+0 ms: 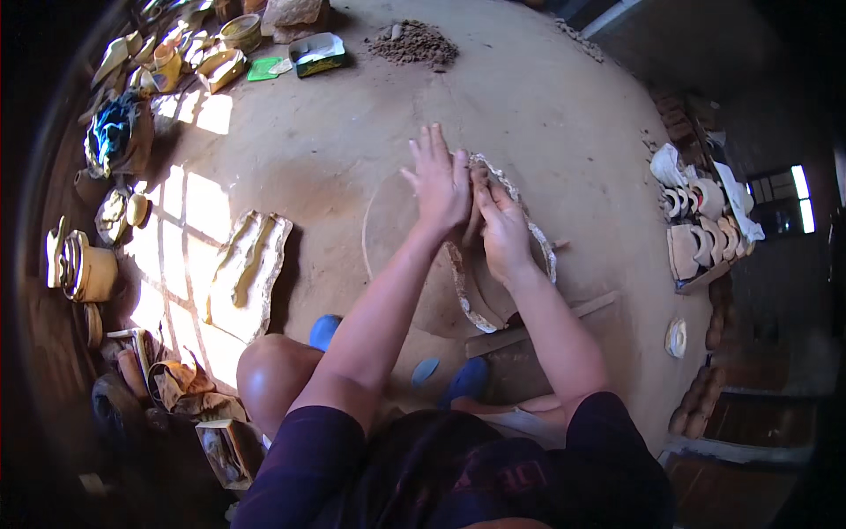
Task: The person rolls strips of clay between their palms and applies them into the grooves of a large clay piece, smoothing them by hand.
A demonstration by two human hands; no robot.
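Note:
On the floor before me lies a long plaster mould [539, 236] with a rough white rim and a brown clay lining [480, 286] in its hollow. It rests partly on a round flat disc [388, 220]. My left hand [441, 187] is over the mould's far part, its fingers stretched out and spread. Close beside it, my right hand [505, 234] has its fingers closed around what looks like a lump of brown clay [479, 176]. The fingers partly hide this lump, and both hands cover the mould's middle.
A wooden strip [555, 324] lies by the mould's near end. Left stands a pale two-channel mould [249, 273] in sunlight. A heap of crumbled clay [414, 46] and a rectangular tub [317, 55] are farther off. Curved pieces [703, 247] are stacked right. A blue leaf-shaped piece [425, 370] lies near my feet.

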